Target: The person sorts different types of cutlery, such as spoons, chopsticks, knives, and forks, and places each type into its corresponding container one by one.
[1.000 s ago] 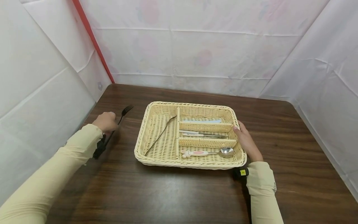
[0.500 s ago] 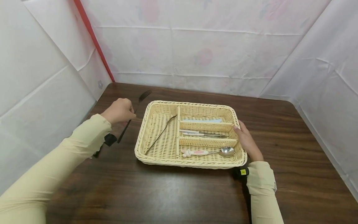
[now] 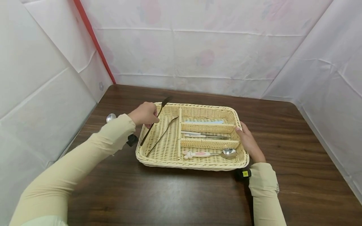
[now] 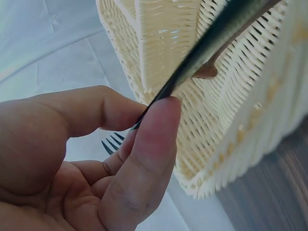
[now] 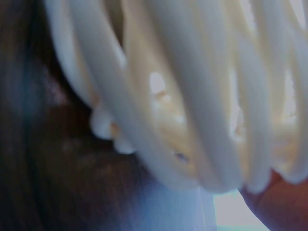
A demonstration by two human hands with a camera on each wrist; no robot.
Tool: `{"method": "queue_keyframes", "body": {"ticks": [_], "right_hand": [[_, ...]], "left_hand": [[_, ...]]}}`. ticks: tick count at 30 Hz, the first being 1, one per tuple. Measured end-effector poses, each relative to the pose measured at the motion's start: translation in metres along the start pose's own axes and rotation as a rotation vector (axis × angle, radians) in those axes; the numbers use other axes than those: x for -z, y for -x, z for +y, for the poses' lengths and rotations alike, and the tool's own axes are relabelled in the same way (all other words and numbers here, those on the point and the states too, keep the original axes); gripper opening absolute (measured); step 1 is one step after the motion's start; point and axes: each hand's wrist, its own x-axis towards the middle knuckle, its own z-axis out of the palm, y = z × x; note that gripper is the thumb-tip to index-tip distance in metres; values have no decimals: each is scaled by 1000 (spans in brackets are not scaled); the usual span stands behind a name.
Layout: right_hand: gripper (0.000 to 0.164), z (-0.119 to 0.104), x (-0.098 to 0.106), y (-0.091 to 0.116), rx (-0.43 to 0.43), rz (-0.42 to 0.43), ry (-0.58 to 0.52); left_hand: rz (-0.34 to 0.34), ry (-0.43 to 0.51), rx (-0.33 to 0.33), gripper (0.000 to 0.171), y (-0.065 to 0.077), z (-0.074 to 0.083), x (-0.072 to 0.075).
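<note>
In the head view my left hand [image 3: 145,114] pinches a slim dark fork [image 3: 146,137] over the left side of a cream woven basket [image 3: 192,165]. Its tines point up and away, its handle end down toward me. The left wrist view shows thumb and fingertips pinching the fork's handle [image 4: 185,70]. Below it, in the basket's large left compartment, a thin brown utensil [image 3: 161,138] lies slanted. My right hand [image 3: 250,142] grips the basket's right rim, thumb over the inner side and fingers outside. Close weave [image 5: 192,96] fills the right wrist view.
Right of the divider, three small compartments hold a light blue piece [image 3: 205,122], white-handled metal utensils [image 3: 198,135] and a spoon [image 3: 229,153] with a white and pink handle. A spoon bowl [image 3: 111,117] shows past my left sleeve. White cloth [image 3: 183,56] hangs behind the brown table [image 3: 175,197].
My left hand has carried the fork rightward from the table to over the basket's left side. The spoon bowl behind the sleeve has come into view. My right hand stays on the rim.
</note>
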Motion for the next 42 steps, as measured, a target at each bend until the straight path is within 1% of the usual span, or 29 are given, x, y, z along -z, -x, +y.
{"method": "queue_keyframes", "body": {"ticks": [4,11,15,17,20,26,32,37,42], "right_hand": [[57,0,0,-1,1,0,-5],[58,0,-1,-2,8,-1,-11],[57,1,-1,-2,14,7,-13],[57,2,0,-1,11,12,-7],[58,2,0,-1,-6,14,-3],[57,4,2,0,-19,11,-16],[57,3,0,0,-3,-2,-14],[57,2,0,0,4,6,11],[57,2,0,-1,-3,15,17]], "left_hand": [[-26,10,-2,45,-4,2,-6],[-68,25,-21,48,-8,0,-20],[-77,9,-15,49,-10,3,-22],[-93,-3,-1,48,-10,4,-22],[-131,-26,20,41,-11,7,-22],[-196,-79,54,14,-17,10,-25],[-246,-137,94,7,-27,11,-29],[-284,-157,122,7,-34,10,-31],[-313,-165,144,20,-38,11,-32]]}}
